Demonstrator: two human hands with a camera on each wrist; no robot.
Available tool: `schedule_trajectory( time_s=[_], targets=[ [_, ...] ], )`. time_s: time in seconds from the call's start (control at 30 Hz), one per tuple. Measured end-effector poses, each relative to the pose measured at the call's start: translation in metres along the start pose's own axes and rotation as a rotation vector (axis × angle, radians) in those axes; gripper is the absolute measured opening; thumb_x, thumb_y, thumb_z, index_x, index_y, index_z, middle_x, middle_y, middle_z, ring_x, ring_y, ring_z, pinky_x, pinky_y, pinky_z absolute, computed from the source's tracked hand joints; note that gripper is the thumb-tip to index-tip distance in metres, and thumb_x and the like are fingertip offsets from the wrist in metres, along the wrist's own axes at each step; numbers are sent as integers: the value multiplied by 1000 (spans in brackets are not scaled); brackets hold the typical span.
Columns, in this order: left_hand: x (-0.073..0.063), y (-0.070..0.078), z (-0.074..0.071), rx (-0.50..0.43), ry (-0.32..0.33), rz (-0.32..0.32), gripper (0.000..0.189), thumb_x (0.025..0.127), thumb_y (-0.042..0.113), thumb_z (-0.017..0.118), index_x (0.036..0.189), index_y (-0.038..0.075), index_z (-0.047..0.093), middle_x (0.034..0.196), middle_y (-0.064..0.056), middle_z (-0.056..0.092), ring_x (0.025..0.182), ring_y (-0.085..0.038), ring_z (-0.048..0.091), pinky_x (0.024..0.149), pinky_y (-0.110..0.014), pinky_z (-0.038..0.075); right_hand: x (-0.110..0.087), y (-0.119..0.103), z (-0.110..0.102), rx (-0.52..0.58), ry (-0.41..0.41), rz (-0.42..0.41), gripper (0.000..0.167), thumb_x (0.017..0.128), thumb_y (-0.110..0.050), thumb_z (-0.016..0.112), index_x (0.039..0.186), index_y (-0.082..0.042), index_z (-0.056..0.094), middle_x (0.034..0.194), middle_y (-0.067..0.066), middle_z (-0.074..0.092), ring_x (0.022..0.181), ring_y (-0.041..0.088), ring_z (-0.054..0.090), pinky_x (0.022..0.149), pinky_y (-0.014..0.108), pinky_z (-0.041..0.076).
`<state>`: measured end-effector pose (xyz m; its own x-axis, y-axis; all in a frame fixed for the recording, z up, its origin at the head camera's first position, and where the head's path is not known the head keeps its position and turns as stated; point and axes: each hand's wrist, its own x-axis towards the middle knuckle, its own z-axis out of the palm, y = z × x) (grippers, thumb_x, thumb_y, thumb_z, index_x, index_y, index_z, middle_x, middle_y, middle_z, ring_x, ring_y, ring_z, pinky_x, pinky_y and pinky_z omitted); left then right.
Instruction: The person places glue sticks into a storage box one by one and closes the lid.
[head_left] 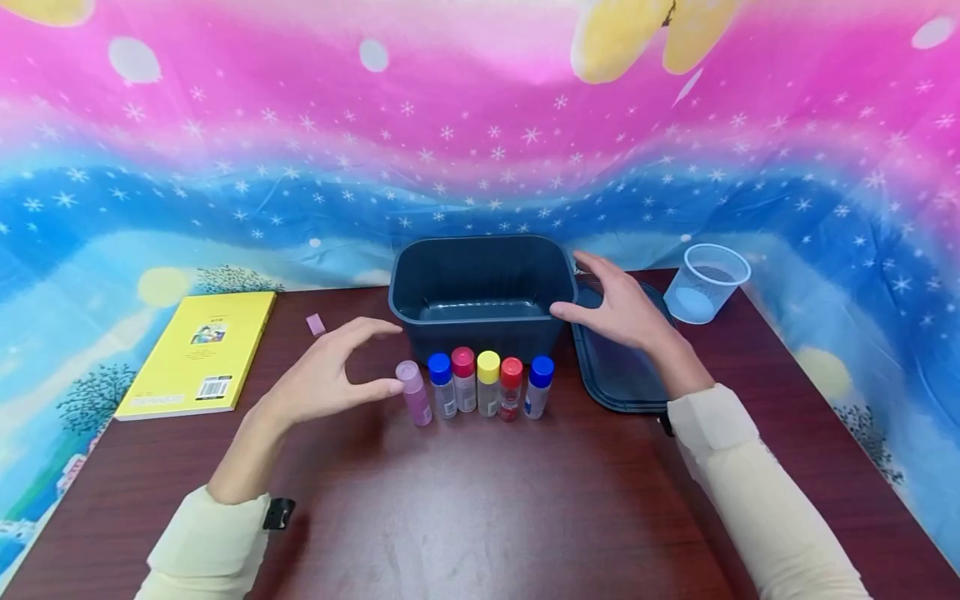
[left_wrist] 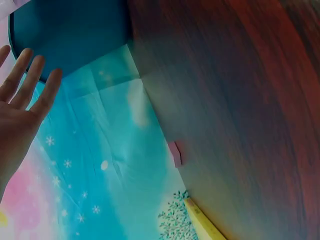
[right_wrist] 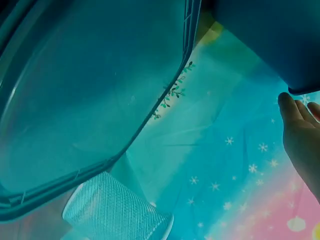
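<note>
A dark blue plastic bin [head_left: 483, 333] stands upright at the back of the table, its top uncovered. In front of it is a row of several small bottles: a purple one [head_left: 417, 400] at the left end, then clear ones with blue, red and yellow caps [head_left: 488, 367]. My left hand [head_left: 318, 375] hovers left of the row with thumb and fingers spread; its thumb tip is at the purple bottle, and whether it touches I cannot tell. My right hand [head_left: 622, 304] is spread at the bin's right end, fingers close to the rim, holding nothing.
A dark lid [head_left: 622, 367] lies on the table under the right forearm. Behind it stands a light blue mesh basket [head_left: 701, 292]. A yellow book [head_left: 202, 350] and a small pink block [head_left: 316, 324] lie at the left. Patterned cloth [head_left: 480, 125] hangs behind the table.
</note>
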<state>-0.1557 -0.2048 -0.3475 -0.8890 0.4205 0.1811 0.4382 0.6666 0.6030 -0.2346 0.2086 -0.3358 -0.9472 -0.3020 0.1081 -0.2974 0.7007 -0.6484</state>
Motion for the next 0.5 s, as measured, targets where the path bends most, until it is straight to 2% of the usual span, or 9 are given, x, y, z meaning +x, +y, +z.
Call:
schedule_trajectory(
  time_s=[0.37, 0.5],
  targets=[
    [2, 3, 9, -177, -83, 36, 57, 80, 41, 86, 127, 21, 62, 118, 8, 64, 111, -14, 61, 91, -42, 56, 7, 1, 4, 244, -2, 11, 75, 102, -39, 62, 161, -9, 27, 163, 15, 29, 146, 39, 33, 112, 59, 35],
    [4, 4, 10, -207, -106, 64, 49, 81, 36, 86, 122, 22, 63, 114, 9, 65, 108, -13, 61, 90, -40, 56, 10, -1, 4, 406, -14, 76, 70, 103, -30, 59, 161, -9, 26, 163, 14, 29, 146, 36, 33, 110, 57, 39]
  ],
)
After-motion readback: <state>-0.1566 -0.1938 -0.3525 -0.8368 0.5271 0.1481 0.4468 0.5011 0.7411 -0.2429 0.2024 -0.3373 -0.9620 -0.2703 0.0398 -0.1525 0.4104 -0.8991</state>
